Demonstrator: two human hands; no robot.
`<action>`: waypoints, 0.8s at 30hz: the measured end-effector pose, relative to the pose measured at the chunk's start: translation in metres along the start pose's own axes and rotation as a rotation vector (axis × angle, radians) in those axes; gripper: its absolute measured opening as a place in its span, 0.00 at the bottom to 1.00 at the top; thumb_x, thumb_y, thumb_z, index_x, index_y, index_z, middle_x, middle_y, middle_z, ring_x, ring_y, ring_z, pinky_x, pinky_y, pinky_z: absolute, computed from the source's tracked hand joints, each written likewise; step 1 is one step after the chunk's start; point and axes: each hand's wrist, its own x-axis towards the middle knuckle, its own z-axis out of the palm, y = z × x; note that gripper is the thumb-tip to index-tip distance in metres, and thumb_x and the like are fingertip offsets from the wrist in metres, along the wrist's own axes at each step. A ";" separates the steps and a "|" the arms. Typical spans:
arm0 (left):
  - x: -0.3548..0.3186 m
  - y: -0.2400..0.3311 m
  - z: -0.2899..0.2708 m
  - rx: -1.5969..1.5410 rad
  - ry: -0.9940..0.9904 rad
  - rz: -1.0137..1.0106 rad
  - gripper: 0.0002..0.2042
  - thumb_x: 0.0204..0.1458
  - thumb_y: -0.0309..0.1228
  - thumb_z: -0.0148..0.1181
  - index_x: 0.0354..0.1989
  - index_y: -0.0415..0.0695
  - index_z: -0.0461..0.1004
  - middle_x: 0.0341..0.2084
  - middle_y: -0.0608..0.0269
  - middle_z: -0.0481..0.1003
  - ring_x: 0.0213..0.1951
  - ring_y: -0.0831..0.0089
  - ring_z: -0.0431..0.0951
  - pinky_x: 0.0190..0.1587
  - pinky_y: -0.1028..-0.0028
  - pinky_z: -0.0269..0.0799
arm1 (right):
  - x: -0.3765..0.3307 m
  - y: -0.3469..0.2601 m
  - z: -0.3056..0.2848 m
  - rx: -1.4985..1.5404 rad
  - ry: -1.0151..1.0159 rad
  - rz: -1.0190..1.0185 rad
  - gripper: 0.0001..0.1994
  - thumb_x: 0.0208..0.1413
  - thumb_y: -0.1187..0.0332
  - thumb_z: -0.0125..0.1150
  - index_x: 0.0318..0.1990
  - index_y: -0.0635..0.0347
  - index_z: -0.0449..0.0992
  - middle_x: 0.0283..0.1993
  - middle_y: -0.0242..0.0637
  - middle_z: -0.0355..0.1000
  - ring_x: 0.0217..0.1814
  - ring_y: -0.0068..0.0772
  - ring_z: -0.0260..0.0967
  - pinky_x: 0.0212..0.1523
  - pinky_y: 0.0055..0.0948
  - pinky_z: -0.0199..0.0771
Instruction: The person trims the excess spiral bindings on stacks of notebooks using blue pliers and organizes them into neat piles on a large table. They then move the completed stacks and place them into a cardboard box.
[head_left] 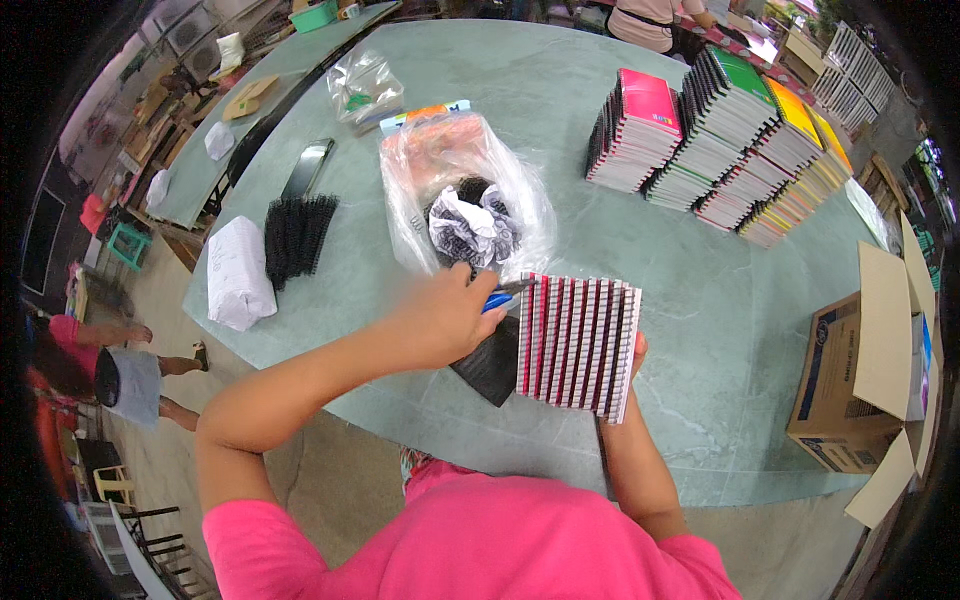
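My left hand (pixel 450 318) is closed around blue-handled pliers (pixel 496 300). Their dark jaws touch or nearly touch the upper left corner of a stack of spiral notebooks (pixel 578 345). The stack is turned with its bound edges facing me, showing rows of dark coils and a pink cover strip. My right hand (pixel 640 352) grips the stack along its right side, most of its fingers hidden behind it. Beneath the pliers hand lies a black flat sheet (pixel 490 365). Just beyond the hands, a clear plastic bag (pixel 400 215) holds crumpled patterned paper (pixel 470 228) and black coils.
Tall stacks of notebooks with pink (pixel 650 98), green and yellow covers stand at the far right. An open cardboard box (pixel 835 375) is at the right edge. On the left lie black binding coils (pixel 298 235) and a white wrapped bundle (pixel 240 272). Other people are nearby.
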 end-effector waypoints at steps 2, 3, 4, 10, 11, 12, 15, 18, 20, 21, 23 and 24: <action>0.000 0.004 -0.016 -0.431 -0.242 -0.166 0.15 0.55 0.39 0.43 0.40 0.39 0.65 0.28 0.57 0.72 0.26 0.67 0.75 0.30 0.69 0.70 | -0.001 0.001 0.002 0.028 -0.012 0.014 0.33 0.38 0.52 0.63 0.50 0.64 0.66 0.48 0.44 0.68 0.48 0.40 0.68 0.50 0.41 0.68; -0.001 0.006 -0.020 -0.655 -0.335 -0.243 0.15 0.55 0.39 0.43 0.40 0.39 0.65 0.27 0.58 0.72 0.26 0.68 0.75 0.29 0.70 0.70 | -0.001 0.000 -0.002 0.024 -0.019 0.009 0.33 0.37 0.52 0.63 0.50 0.64 0.65 0.48 0.45 0.68 0.48 0.40 0.67 0.50 0.41 0.68; -0.001 0.009 -0.021 -0.785 -0.367 -0.276 0.15 0.55 0.40 0.43 0.40 0.39 0.65 0.28 0.57 0.72 0.27 0.67 0.75 0.30 0.69 0.70 | 0.000 0.000 -0.004 0.018 -0.018 0.031 0.34 0.37 0.52 0.64 0.51 0.64 0.65 0.48 0.45 0.68 0.48 0.40 0.67 0.50 0.41 0.68; 0.009 0.009 -0.017 -1.161 -0.492 -0.439 0.18 0.54 0.42 0.42 0.43 0.38 0.66 0.31 0.51 0.73 0.30 0.63 0.77 0.33 0.66 0.73 | -0.004 -0.002 0.000 0.017 0.012 0.085 0.34 0.37 0.52 0.63 0.51 0.64 0.65 0.48 0.45 0.67 0.48 0.41 0.67 0.49 0.41 0.68; 0.009 0.007 -0.016 -1.187 -0.501 -0.448 0.19 0.54 0.42 0.42 0.43 0.38 0.65 0.31 0.51 0.73 0.30 0.63 0.77 0.33 0.66 0.74 | -0.004 -0.003 -0.003 0.029 0.016 0.087 0.34 0.37 0.52 0.63 0.51 0.64 0.65 0.48 0.45 0.68 0.48 0.41 0.67 0.49 0.41 0.68; 0.010 0.005 -0.016 -1.213 -0.509 -0.457 0.19 0.55 0.42 0.41 0.44 0.38 0.65 0.31 0.51 0.73 0.30 0.62 0.77 0.32 0.66 0.74 | -0.004 -0.003 -0.005 0.040 0.019 0.090 0.33 0.37 0.52 0.63 0.50 0.64 0.65 0.48 0.45 0.68 0.47 0.41 0.68 0.49 0.40 0.68; 0.008 0.012 -0.023 -1.255 -0.524 -0.437 0.17 0.54 0.41 0.41 0.39 0.36 0.65 0.30 0.51 0.71 0.29 0.62 0.76 0.30 0.65 0.72 | -0.004 -0.003 -0.007 0.044 0.020 0.063 0.33 0.37 0.52 0.63 0.50 0.64 0.65 0.48 0.45 0.68 0.47 0.41 0.68 0.49 0.40 0.69; 0.009 0.013 -0.021 -1.208 -0.531 -0.464 0.18 0.55 0.42 0.41 0.43 0.38 0.65 0.29 0.52 0.73 0.29 0.62 0.76 0.32 0.65 0.73 | -0.002 -0.002 -0.003 0.056 -0.001 0.058 0.33 0.37 0.52 0.63 0.50 0.65 0.65 0.48 0.45 0.68 0.47 0.41 0.68 0.48 0.41 0.69; 0.009 0.010 -0.015 -1.143 -0.500 -0.433 0.17 0.55 0.41 0.41 0.43 0.39 0.65 0.29 0.53 0.72 0.28 0.63 0.76 0.32 0.65 0.72 | 0.000 0.000 0.005 0.054 -0.016 0.039 0.34 0.37 0.52 0.63 0.51 0.64 0.65 0.48 0.45 0.68 0.47 0.41 0.68 0.49 0.41 0.68; 0.008 0.008 -0.012 -1.109 -0.486 -0.417 0.17 0.55 0.41 0.41 0.43 0.39 0.65 0.28 0.53 0.72 0.28 0.63 0.76 0.31 0.65 0.72 | 0.000 0.001 0.007 0.048 -0.032 0.045 0.34 0.37 0.52 0.62 0.51 0.64 0.64 0.49 0.45 0.67 0.47 0.41 0.68 0.49 0.41 0.68; 0.006 0.005 -0.007 -0.663 -0.299 -0.246 0.16 0.55 0.41 0.42 0.42 0.40 0.65 0.29 0.54 0.72 0.28 0.64 0.75 0.31 0.67 0.71 | -0.002 0.000 0.002 0.025 -0.007 0.052 0.34 0.37 0.52 0.62 0.51 0.64 0.64 0.49 0.45 0.67 0.48 0.41 0.67 0.49 0.40 0.68; 0.004 0.004 -0.003 -0.440 -0.206 -0.159 0.16 0.55 0.41 0.42 0.42 0.41 0.65 0.29 0.55 0.71 0.28 0.65 0.75 0.31 0.68 0.71 | -0.003 0.000 -0.001 0.014 0.006 0.056 0.34 0.37 0.52 0.62 0.51 0.64 0.64 0.49 0.45 0.67 0.48 0.41 0.67 0.49 0.40 0.68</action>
